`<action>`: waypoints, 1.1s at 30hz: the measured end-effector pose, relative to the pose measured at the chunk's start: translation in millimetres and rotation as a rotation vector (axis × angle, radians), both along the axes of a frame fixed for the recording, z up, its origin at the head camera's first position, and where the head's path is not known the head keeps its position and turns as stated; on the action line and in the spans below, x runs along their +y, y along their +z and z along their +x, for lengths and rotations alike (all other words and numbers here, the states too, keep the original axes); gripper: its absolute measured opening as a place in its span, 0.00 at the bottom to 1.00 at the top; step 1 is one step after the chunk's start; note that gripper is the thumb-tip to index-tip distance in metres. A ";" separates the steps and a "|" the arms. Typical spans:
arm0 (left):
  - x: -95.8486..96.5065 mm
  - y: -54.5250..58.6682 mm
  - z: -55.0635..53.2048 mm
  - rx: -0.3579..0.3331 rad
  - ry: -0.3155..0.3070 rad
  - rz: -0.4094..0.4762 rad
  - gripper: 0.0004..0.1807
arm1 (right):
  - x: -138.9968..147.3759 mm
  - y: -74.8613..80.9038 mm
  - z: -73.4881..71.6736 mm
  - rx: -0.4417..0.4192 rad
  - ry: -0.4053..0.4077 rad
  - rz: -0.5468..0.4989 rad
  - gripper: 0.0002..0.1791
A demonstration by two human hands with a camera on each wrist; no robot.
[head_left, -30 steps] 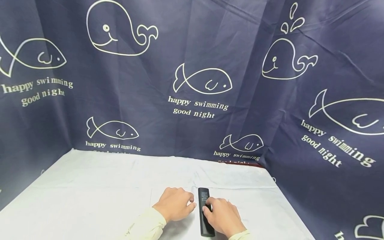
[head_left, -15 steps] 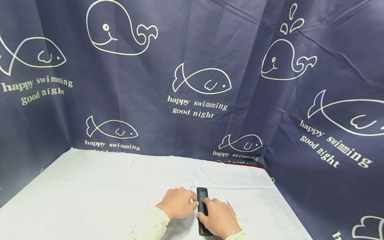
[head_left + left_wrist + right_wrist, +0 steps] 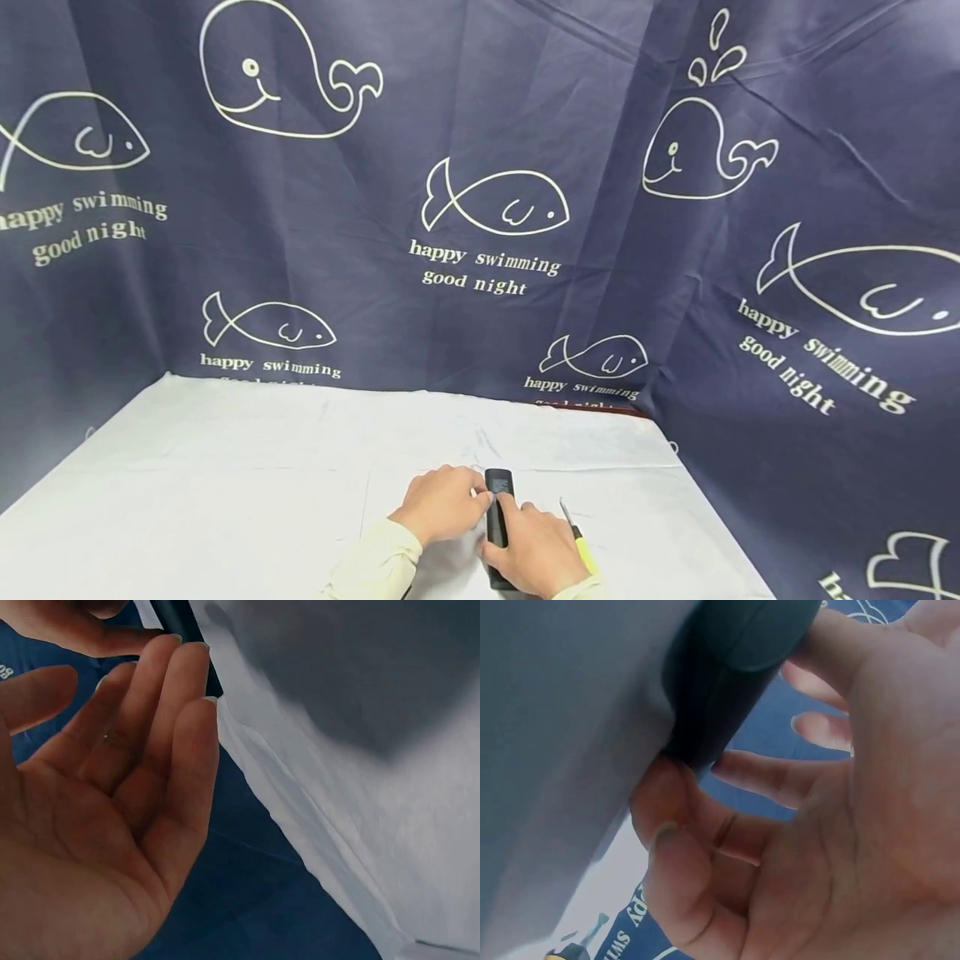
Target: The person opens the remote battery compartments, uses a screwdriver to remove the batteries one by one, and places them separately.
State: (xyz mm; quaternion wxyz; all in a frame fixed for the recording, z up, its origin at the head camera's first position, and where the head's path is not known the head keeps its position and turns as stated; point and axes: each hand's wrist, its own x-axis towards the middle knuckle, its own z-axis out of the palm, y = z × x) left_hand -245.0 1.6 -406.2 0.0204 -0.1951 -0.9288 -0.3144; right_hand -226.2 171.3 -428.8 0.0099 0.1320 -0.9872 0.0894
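Right hand over device; left hand alongside

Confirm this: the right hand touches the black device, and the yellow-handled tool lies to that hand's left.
Not quite: the yellow-handled tool lies to the right of the right hand, as the head view shows. That hand does touch the black device.

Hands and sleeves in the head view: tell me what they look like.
The left hand and right hand are bare, without gloves. The left sleeve is pale cream, long and wrinkled; of the right sleeve, only a pale cuff shows.
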 end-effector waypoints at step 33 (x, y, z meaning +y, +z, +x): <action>17.7 -28.3 -18.6 -0.168 0.172 0.535 0.18 | -1.6 4.7 -5.5 0.157 -0.131 -0.192 0.27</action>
